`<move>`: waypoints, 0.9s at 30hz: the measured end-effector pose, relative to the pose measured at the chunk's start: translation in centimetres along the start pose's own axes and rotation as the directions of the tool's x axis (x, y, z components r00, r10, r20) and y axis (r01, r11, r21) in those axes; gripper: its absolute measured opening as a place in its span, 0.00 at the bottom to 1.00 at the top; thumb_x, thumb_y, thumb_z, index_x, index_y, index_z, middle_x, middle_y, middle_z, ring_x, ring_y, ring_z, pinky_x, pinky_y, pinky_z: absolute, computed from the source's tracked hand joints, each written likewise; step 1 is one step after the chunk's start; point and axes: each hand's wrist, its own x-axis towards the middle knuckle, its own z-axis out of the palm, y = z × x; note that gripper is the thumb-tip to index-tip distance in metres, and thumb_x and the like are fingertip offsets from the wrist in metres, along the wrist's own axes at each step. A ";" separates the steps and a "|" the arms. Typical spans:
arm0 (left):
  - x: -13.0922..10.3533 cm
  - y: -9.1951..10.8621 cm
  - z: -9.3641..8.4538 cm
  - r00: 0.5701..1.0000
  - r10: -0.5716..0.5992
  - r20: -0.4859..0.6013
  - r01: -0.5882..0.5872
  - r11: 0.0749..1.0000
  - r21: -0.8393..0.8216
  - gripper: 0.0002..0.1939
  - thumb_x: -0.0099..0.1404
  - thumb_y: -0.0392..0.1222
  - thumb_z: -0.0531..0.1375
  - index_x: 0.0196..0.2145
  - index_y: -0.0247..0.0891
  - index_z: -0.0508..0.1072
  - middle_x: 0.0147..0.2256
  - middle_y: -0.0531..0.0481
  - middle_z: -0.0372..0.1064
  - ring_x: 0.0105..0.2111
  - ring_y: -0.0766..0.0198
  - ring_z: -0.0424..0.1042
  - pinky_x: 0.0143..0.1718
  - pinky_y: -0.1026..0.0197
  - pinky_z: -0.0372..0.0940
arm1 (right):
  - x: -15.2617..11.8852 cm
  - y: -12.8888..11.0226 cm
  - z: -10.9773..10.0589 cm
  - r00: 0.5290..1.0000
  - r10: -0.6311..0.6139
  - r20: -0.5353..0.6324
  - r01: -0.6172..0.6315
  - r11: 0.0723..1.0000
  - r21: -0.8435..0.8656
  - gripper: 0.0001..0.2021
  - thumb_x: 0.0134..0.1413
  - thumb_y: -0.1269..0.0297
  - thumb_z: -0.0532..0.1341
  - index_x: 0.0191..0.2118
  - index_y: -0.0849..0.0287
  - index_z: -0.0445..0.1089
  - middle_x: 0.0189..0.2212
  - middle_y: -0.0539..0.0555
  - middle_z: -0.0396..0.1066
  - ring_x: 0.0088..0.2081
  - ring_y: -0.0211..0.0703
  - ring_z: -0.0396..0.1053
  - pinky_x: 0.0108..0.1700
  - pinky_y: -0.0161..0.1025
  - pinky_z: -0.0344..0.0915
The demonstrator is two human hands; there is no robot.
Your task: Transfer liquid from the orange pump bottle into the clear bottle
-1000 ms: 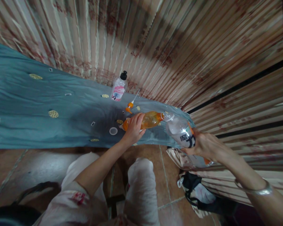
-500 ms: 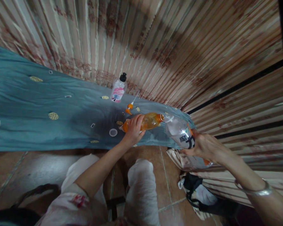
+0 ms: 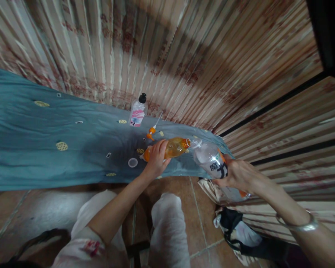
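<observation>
My left hand (image 3: 155,158) is wrapped round an orange-tinted bottle (image 3: 175,147) that lies nearly on its side, its neck pointing right. A larger clear plastic bottle (image 3: 206,153) with an orange and white label is gripped by my right hand (image 3: 234,173). Its mouth meets the orange bottle's mouth; whether liquid passes between them I cannot make out. An orange pump top (image 3: 151,133) with a thin tube lies just beyond my left hand. Near my left wrist is a small round white cap (image 3: 133,162).
A clear bottle with a black top and pink label (image 3: 137,111) stands at the back of the teal cloth (image 3: 80,149). A pleated curtain (image 3: 145,48) rises behind it. Dark and pale fabric items (image 3: 234,223) lie at the lower right, above the tiled floor (image 3: 197,212).
The view has shifted slightly, so the things on the cloth appear a little lower. Both hands keep the two bottles mouth to mouth, with hardly any other movement.
</observation>
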 end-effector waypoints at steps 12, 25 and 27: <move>0.0 0.0 0.1 1.000 -0.017 0.022 0.017 1.000 -0.014 0.35 0.58 0.37 0.60 0.61 0.34 0.52 0.59 0.34 0.57 0.59 0.46 0.59 0.59 0.43 0.55 | 0.1 0.2 0.2 0.999 0.018 0.030 -0.018 1.000 -0.009 0.32 0.46 0.44 0.59 0.48 0.69 0.65 0.27 0.62 0.76 0.33 0.60 0.76 0.26 0.39 0.56; 0.0 0.1 0.0 0.999 -0.031 0.030 0.032 0.999 -0.017 0.35 0.58 0.37 0.60 0.61 0.37 0.52 0.59 0.36 0.56 0.59 0.46 0.59 0.59 0.43 0.55 | 0.1 0.5 0.6 1.000 -0.001 -0.030 0.001 1.000 -0.002 0.29 0.44 0.44 0.61 0.44 0.65 0.66 0.24 0.60 0.75 0.31 0.58 0.76 0.25 0.38 0.56; 0.0 0.1 0.0 0.999 -0.033 0.031 0.034 0.999 -0.020 0.35 0.58 0.37 0.60 0.61 0.37 0.52 0.59 0.36 0.56 0.59 0.46 0.58 0.59 0.43 0.55 | 0.0 0.4 0.5 1.000 -0.002 -0.026 0.002 1.000 -0.010 0.30 0.45 0.44 0.60 0.45 0.66 0.66 0.24 0.61 0.76 0.31 0.58 0.76 0.25 0.38 0.56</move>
